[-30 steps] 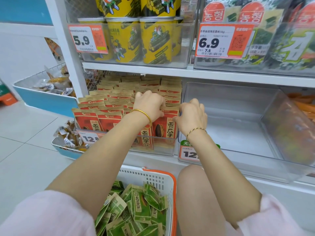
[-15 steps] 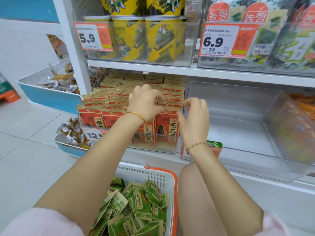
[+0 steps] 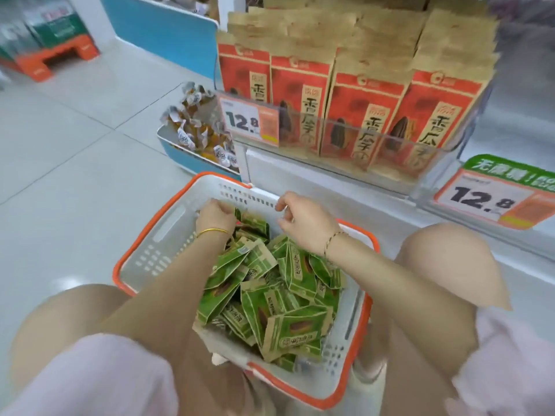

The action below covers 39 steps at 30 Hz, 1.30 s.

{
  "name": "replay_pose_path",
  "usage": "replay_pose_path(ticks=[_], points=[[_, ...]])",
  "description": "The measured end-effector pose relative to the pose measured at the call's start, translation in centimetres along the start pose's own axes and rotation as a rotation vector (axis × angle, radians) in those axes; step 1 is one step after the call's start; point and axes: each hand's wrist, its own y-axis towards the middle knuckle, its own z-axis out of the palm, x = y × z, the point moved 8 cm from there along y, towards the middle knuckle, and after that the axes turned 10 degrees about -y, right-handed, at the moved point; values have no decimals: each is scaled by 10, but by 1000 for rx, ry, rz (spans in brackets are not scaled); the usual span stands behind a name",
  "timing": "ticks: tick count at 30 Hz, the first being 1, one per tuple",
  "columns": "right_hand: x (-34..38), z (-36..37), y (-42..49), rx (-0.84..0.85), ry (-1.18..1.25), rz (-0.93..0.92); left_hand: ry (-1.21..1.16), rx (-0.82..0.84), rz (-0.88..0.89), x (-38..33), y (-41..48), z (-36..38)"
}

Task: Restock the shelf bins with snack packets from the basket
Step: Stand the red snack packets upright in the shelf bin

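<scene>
Pale floor tiles (image 3: 75, 151) run up to a low shelf, where a clear bin (image 3: 354, 135) holds upright rows of red packets (image 3: 300, 94).

Head view: a white basket (image 3: 144, 235) with an orange rim sits between the person's knees, just in front of the shelf. It is heaped with green packets (image 3: 288, 295) lying at all angles, with no shared long axis. Both hands are over its far end. The left hand (image 3: 216, 216) is curled low against the topmost packets, and blur hides whether it grips one. The right hand (image 3: 303, 225) hovers just above the heap with its fingers loosely bent, holding nothing I can see.

The packets lie directly below and toward the person from both hands. A second price tag (image 3: 486, 201) is up and to the right, so the right hand is likely nearer that side for placing.
</scene>
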Motion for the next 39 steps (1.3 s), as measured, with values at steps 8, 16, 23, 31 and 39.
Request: replay_pose_path(ticks=[8, 16, 23, 31, 39], points=[[13, 60, 19, 166, -36, -58, 709, 56, 334, 39, 39, 36], [-1, 55, 19, 170, -59, -19, 1019, 127, 520, 32, 68, 74], [-26, 39, 15, 78, 51, 88, 915, 106, 599, -30, 60, 33], [-41, -9, -13, -23, 484, 167, 277, 697, 420, -106, -45, 7], [-54, -69, -77, -143, 841, 63, 53, 875, 533, -184, -156, 5]])
